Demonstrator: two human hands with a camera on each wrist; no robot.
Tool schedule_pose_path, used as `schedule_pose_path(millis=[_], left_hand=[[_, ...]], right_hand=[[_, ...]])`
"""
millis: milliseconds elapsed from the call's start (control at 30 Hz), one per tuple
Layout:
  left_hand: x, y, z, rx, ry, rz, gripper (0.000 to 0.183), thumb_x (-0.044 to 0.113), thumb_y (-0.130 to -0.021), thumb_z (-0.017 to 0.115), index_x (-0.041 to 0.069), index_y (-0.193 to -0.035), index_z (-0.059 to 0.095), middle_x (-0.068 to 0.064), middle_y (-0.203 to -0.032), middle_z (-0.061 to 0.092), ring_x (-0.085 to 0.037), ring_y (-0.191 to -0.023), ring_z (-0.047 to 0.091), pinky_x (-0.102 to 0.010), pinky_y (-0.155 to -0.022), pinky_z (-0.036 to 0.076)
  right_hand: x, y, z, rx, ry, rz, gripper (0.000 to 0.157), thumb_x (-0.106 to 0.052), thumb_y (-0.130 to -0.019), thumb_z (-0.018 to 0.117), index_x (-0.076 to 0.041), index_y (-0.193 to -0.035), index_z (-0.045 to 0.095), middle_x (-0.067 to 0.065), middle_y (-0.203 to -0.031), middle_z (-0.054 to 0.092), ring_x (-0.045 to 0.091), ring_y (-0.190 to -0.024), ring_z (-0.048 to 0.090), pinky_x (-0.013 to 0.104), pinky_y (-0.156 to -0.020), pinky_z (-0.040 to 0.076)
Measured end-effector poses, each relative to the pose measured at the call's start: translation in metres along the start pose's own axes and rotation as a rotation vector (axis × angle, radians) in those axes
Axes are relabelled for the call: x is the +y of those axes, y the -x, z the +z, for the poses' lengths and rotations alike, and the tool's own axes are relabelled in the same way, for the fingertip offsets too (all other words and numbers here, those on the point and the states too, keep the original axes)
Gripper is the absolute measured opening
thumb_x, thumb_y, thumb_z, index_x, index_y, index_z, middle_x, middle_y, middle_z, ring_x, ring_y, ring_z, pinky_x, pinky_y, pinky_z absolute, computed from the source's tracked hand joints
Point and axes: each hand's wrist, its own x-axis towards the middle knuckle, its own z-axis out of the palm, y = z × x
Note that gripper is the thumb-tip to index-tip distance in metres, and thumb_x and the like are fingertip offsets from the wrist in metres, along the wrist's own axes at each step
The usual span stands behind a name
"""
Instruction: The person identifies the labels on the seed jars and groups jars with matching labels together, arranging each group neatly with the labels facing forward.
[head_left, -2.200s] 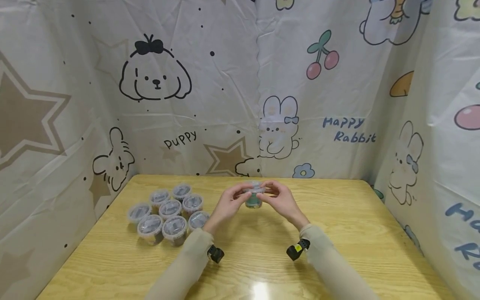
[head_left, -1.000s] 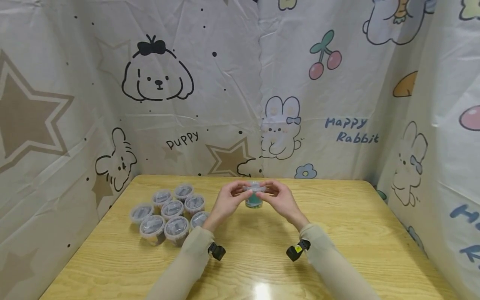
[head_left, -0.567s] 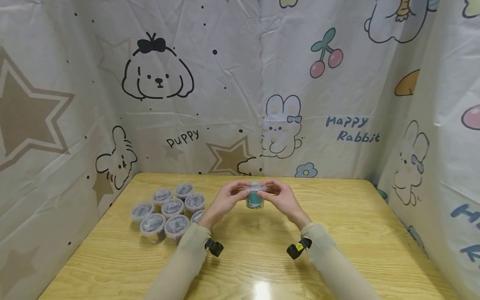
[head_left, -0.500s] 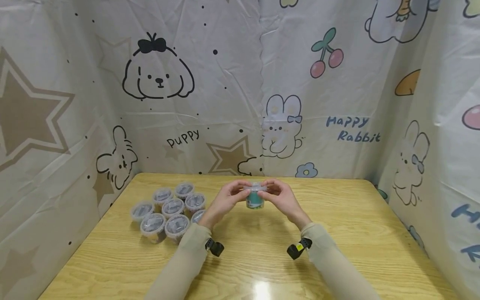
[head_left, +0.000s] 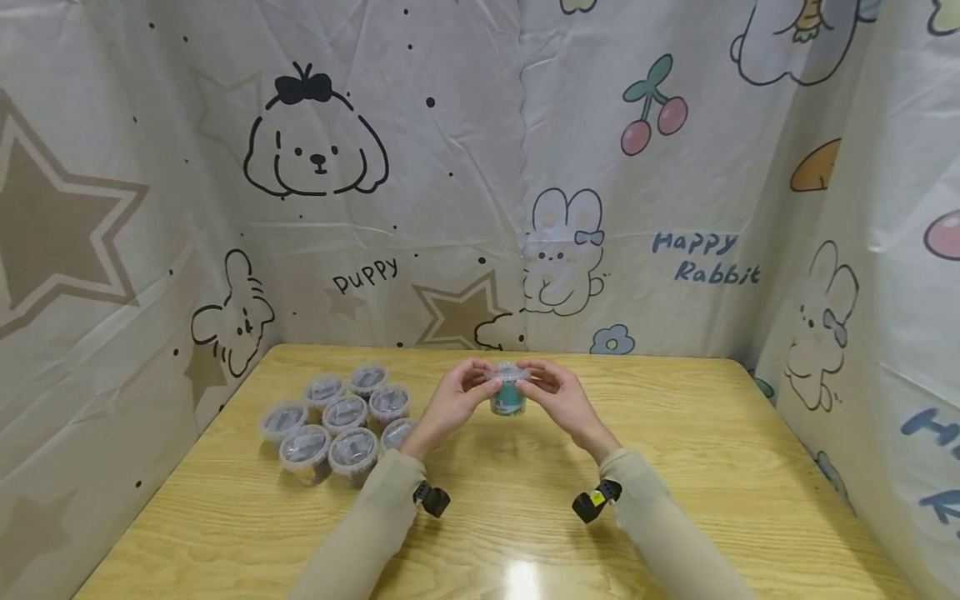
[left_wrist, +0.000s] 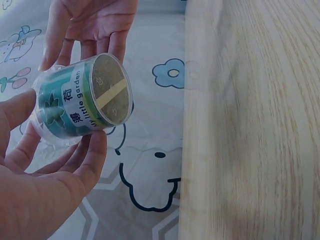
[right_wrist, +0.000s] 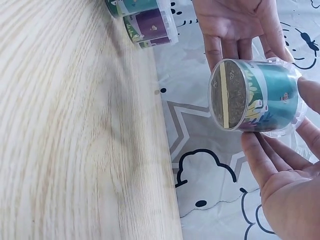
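A: Here we go: left hand and right hand each pinch one side of the cup, thumbs nearest us, holding it upright above the table!

B: Looks light to me, that stiff clear plastic, and likely slippery along the smooth wall.

A: So just under the lid is the place to grip, I'd say; a hard squeeze might crack it.

B: Teal label wrapped round, flat circular base, yellowish strip across it, something brown and grainy showing there!

A: And eight more lidded cups, clustered left on wood-grain.
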Motion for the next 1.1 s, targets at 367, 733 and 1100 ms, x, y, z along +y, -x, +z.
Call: schedule_pose_path(millis=[367,733,1100], left_hand=[[0.005,0.001,0.005,0.078,-0.045,0.033,0.019,0.018,-0.092,0.071,0.009,-0.107,0.063,-0.010,-0.125,0.062,-0.031,-0.121,0.058,-0.051,-0.100,0.048],[0.009,0.002,0.011,0.094,-0.085,0.082,0.018,0.017,-0.092,0.071,0.008,-0.106,0.064,-0.011,-0.125,0.062,-0.032,-0.119,0.059,-0.050,-0.095,0.052],[0.007,0.000,0.008,0.042,-0.014,0.030,0.018,0.016,-0.093,0.068,0.009,-0.110,0.065,-0.010,-0.130,0.061,-0.031,-0.123,0.058,-0.046,-0.094,0.052]], right_hand=[[-0.007,0.003,0.004,0.034,0.058,-0.017,0.042,-0.028,-0.094,0.068,-0.012,-0.132,0.059,0.014,-0.140,0.054,0.034,-0.128,0.055,0.049,-0.102,0.048],[-0.005,0.001,0.009,0.107,0.128,-0.052,0.037,-0.027,-0.089,0.074,-0.012,-0.122,0.063,0.011,-0.133,0.059,0.033,-0.123,0.059,0.046,-0.098,0.052],[-0.005,0.001,0.005,0.125,0.114,-0.053,0.034,-0.028,-0.087,0.076,-0.010,-0.114,0.064,0.011,-0.127,0.063,0.032,-0.119,0.062,0.046,-0.097,0.052]])
